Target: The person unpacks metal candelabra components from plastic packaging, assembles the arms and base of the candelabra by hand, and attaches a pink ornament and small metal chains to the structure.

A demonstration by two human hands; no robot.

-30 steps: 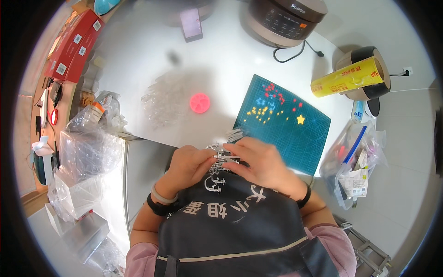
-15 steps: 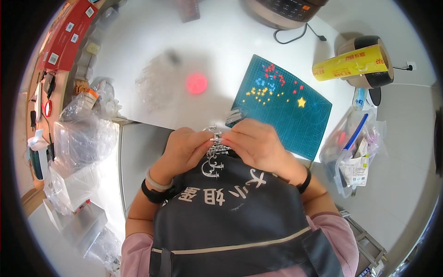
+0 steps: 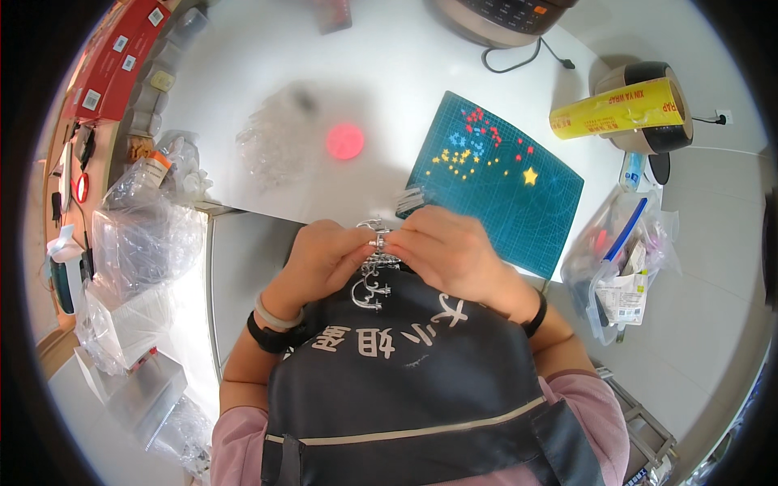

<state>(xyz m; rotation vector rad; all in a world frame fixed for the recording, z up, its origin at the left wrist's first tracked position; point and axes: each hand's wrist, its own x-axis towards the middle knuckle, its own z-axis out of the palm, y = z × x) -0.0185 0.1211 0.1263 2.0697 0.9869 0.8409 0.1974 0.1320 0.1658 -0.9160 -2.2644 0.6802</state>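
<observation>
Fingers (image 3: 356,243) of both hands pinch a small silver filigree ornament (image 3: 374,271) at its top, steadying it near the white worktop (image 3: 243,81) edge.

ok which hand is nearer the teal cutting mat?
Right. The right hand sits at the teal cutting mat's near edge, overlapping it in view. The left hand is farther left, on the other side of the silver ornament both hands hold.

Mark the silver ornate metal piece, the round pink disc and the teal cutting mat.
silver ornate metal piece (image 3: 375,285): head view, on its scrolled lower part.
round pink disc (image 3: 344,141): head view, on its centre.
teal cutting mat (image 3: 519,212): head view, on bare mat below the stars.
</observation>
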